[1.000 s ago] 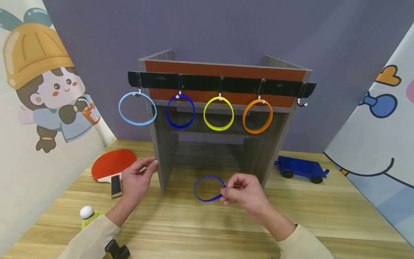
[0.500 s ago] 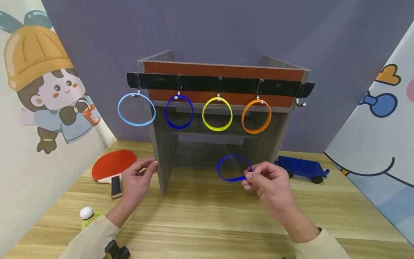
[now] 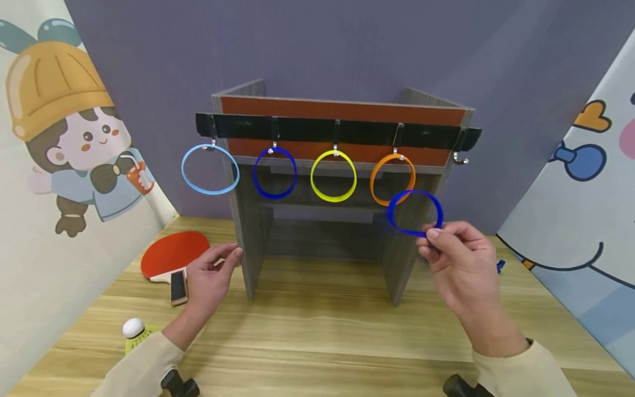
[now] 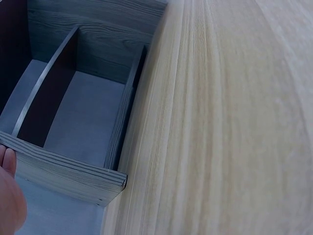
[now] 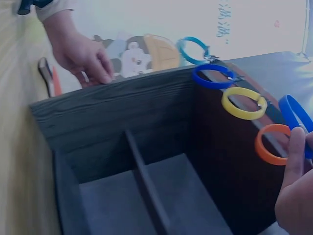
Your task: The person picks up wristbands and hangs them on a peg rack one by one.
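Observation:
My right hand (image 3: 461, 264) pinches a blue ring (image 3: 415, 213) between thumb and fingers, at the right front of a grey wooden shelf unit (image 3: 241, 231). In the head view this ring overlaps the lower part of an orange ring (image 3: 375, 184). The orange ring hangs from a hook on a black rail (image 3: 307, 127), as do a yellow ring (image 3: 333, 199), another blue ring (image 3: 275, 196) and a light-blue ring (image 3: 210, 192). The rail's rightmost hook (image 3: 461, 160) bears no ring. My left hand (image 3: 210, 275) holds the front edge of the shelf's left side panel, thumb and fingertips against it.
A red table-tennis bat (image 3: 173, 248) lies on the wooden table (image 3: 317, 342) left of the shelf, with a shuttlecock (image 3: 136, 331) nearer me. Behind my right hand, only a bit of a blue toy cart (image 3: 500, 266) shows. Decorated walls border both sides.
My right hand has lifted the blue ring from low in front of the shelf, up and to the right, toward the rail's right end. My left hand has stayed in place.

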`<state>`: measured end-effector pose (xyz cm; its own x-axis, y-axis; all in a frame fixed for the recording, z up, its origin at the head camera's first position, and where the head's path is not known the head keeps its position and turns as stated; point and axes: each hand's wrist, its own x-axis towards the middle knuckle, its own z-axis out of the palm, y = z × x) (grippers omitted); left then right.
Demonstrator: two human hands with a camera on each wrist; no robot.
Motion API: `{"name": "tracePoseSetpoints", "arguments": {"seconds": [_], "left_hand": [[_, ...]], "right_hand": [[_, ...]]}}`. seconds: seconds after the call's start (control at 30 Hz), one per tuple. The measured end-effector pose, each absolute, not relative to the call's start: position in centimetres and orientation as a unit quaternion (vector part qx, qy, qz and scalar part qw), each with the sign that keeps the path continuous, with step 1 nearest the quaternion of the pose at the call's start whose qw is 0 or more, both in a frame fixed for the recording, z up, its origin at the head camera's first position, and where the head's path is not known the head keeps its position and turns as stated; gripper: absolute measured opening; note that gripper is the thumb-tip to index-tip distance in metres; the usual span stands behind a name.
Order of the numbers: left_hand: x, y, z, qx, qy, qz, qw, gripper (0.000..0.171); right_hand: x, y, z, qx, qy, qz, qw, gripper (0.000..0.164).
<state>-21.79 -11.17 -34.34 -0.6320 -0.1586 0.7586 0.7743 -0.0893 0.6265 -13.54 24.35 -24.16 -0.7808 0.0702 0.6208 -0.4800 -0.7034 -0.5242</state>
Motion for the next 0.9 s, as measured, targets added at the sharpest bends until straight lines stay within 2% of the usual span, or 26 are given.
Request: {"name": "tracePoseSetpoints", "arguments": {"seconds": [0.33, 0.53, 0.9], "left_hand": [[-21.8, -11.3, -34.5, -0.252, -0.591, -0.689, 0.334, 0.013], [-22.2, -11.5, -34.9, -0.242, -0.598, -0.688, 0.331, 0.012], [-21.5, -11.2, -34.3, -0.247, -0.598, -0.686, 0.334, 0.015]], "right_hand": [[-13.4, 25.9, -21.6, 0.255, -0.316, 0.893, 0.196, 0.017], [-13.8, 26.1, -20.9, 0.177, -0.328, 0.896, 0.242, 0.008], [-14.6, 26.8, -21.0, 0.116, -0.324, 0.906, 0.247, 0.005]]}}
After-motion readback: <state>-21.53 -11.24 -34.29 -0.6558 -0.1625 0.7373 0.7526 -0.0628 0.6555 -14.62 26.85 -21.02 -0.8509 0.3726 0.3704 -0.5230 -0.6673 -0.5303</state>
